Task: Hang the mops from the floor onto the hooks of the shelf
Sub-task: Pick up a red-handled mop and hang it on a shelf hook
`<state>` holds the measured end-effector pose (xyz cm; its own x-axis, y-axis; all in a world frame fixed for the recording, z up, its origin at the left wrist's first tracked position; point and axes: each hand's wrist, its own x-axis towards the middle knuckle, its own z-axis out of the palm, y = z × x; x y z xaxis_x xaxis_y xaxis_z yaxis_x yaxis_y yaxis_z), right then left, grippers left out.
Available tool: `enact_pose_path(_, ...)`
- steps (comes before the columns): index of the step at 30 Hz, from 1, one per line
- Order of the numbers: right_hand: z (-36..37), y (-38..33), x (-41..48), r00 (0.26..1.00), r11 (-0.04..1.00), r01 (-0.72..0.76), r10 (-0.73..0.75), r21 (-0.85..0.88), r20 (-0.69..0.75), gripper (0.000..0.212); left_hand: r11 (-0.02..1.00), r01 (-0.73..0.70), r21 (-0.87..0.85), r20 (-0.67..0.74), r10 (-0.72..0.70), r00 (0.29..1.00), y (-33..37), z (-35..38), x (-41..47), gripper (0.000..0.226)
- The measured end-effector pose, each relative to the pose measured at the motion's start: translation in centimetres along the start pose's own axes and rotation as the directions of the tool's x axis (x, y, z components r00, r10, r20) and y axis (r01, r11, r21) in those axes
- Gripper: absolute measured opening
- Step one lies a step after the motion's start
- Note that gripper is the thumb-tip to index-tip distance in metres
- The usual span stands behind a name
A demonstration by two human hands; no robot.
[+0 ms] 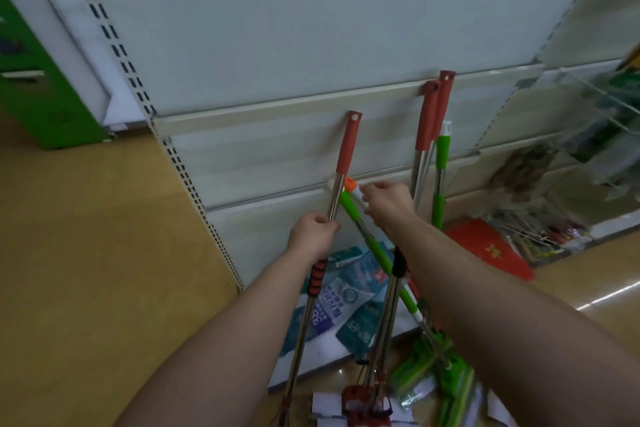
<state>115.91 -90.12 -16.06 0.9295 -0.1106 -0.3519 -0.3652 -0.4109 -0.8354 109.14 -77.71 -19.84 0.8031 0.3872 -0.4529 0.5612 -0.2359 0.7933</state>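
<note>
Near you, floor: more mops [367, 402] lie waiting.
Left hand [313, 234]: clenched around a red mop [341, 180] shaft, tip near the shelf [277, 156] rail.
Right hand [386, 199]: grip unclear, beside the green mop [372, 246].
Risk: the tip's hole may miss the hook, and the mop would drop.

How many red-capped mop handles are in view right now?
3. One is held in the left hand, its red cap at centre; two red caps lean together against the shelf panel to the right. Others may be hidden.
</note>
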Motion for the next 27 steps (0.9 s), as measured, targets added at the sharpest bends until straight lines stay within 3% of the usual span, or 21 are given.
enact_pose_path(4,1.7,0.5,4.4,0.999,1.0,0.022,-0.022,0.016,0.033,0.019,0.998,0.027,-0.053,-0.034,-0.028,0.999,-1.3,2.0,3.3,0.037)
enact_pose_path(11,4.4,0.5,9.7,0.996,0.998,0.046,-0.05,0.041,0.078,0.048,0.997,0.027,-0.076,-0.115,-0.036,0.993,-1.8,4.0,7.8,0.048)
enact_pose_path(17,6.1,0.6,12.4,0.996,0.992,0.038,-0.048,0.119,0.079,0.068,0.998,-0.012,-0.064,-0.104,0.005,0.995,-1.1,5.3,10.5,0.052)
enact_pose_path(19,6.6,0.8,12.9,0.994,0.991,0.037,-0.051,0.129,0.102,0.059,0.998,-0.023,-0.065,-0.1,0.017,0.995,-0.9,5.6,11.0,0.048)
enact_pose_path(22,6.9,0.9,12.9,0.985,0.982,0.046,-0.075,0.184,0.153,0.023,0.998,-0.03,-0.059,-0.096,0.025,0.995,-1.1,5.9,11.4,0.039)
enact_pose_path(27,6.8,1.3,12.1,0.974,0.971,0.089,-0.132,0.224,0.183,0.029,0.999,-0.042,-0.027,-0.091,0.039,0.995,-1.4,5.7,11.1,0.036)
